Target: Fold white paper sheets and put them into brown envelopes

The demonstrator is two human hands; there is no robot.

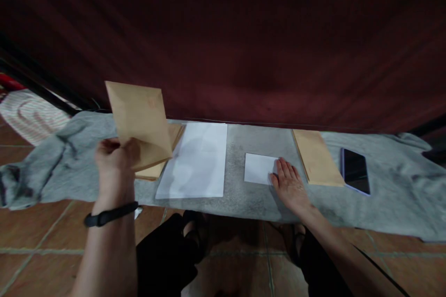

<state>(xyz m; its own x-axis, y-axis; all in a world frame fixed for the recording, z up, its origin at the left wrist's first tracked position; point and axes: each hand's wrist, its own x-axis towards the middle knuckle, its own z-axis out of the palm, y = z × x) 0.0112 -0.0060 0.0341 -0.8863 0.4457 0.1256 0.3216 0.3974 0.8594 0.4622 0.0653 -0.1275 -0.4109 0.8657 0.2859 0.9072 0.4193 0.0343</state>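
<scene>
My left hand pinches a brown paper envelope by its lower left part and holds it raised and tilted. Beneath it, partly covered, lie more brown envelopes. Just right of these are white paper sheets on the grey cloth. My right hand lies flat with fingers stretched out, its fingertips on the right end of a small folded white paper. Beyond that hand, to the right, a stack of brown envelopes rests on the cloth.
A phone with a dark screen lies at the right on the grey cloth. A dark red curtain-like fabric rises along the back edge. Striped cloth is at the far left. Tiled floor and my feet show below.
</scene>
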